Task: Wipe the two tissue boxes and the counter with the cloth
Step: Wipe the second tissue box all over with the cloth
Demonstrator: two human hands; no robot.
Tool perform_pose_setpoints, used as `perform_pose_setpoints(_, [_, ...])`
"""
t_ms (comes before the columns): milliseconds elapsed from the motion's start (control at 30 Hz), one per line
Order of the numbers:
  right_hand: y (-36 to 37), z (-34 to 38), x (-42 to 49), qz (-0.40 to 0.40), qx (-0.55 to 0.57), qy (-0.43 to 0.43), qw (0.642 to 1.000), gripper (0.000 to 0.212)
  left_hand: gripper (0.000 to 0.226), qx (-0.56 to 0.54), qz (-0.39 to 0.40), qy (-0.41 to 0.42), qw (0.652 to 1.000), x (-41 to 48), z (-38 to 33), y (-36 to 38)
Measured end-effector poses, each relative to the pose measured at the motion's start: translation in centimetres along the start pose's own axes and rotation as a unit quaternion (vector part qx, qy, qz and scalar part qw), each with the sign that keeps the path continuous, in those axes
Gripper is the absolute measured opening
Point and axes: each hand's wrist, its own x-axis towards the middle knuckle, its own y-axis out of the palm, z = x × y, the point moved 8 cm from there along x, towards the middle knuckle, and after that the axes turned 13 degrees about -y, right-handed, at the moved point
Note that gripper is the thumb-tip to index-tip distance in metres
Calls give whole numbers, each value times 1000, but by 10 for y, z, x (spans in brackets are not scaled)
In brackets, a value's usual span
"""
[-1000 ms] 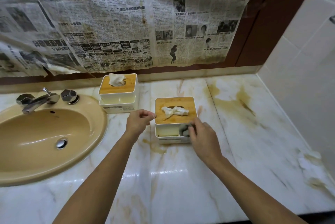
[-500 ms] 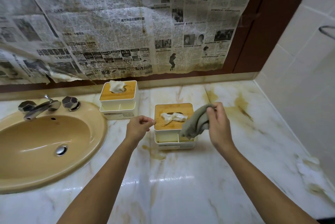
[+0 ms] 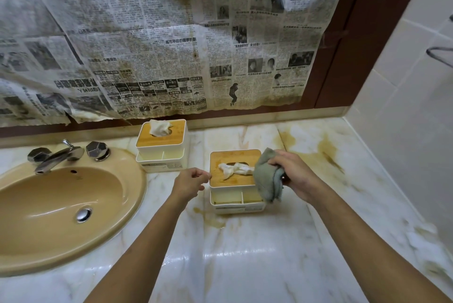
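Grey-green cloth (image 3: pixel 266 180); white tissue boxes (image 3: pixel 236 201) with tan wooden lids; beige sink (image 3: pixel 58 207), lower left; white marble counter (image 3: pixel 245 266) (brown-stained, veined); yellowed black-and-white newspaper (image 3: pixel 159 33) above.

Forearms bare up to frame edge; left hand (image 3: pixel 190 184), right hand (image 3: pixel 296 177) bare.

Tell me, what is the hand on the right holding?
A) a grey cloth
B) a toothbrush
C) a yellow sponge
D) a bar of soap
A: the right hand grips a bunched grey cloth that hangs over the right edge of the nearer tissue box.
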Motion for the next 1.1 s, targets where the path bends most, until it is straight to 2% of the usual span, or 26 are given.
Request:
perform_pose_setpoints(67, [-1, 0, 2, 42, 4, -4, 999, 13, 17, 4, 4, -7, 1000, 1, -3, 0])
perform_pose_setpoints(167, [-2, -9, 11, 61, -132, -10, 989, 12, 20, 0, 7, -11, 1000, 4, -11, 1])
perform_pose_setpoints(267, [-3, -16, 23, -17, -276, -79, 958, 31, 22, -7, 15, -14, 1000, 7, -18, 3])
perform_pose_setpoints(333, [0, -15, 19, -90, -314, -131, 936, 33, 22, -2, 13, -10, 1000, 9, -23, 4])
perform_pose_setpoints(433, [10, -24, 7, -131, -336, -177, 916, 18, 24, 3, 9, -2, 1000, 11, -29, 4])
perform_pose_setpoints(600, [28, -51, -8, -65, -414, -163, 893, 39, 35, 0, 13, 22, 1000, 15, -32, 3])
perform_pose_setpoints(733, [25, -41, 17, -43, -450, -144, 880, 43, 40, 11, -11, 49, 999, 18, -33, 2])
perform_pose_setpoints(933, [22, -31, 61, 4, -474, -103, 875, 47, 40, 15, -23, 48, 998, 22, -32, -1])
perform_pose_setpoints(1000, [22, -32, 58, -7, -465, -103, 879, 47, 39, 16, -25, 53, 998, 22, -32, -1])
perform_pose_setpoints(1100, [16, -31, 34, -73, -443, -162, 879, 43, 36, 22, -26, 58, 998, 20, -34, 0])
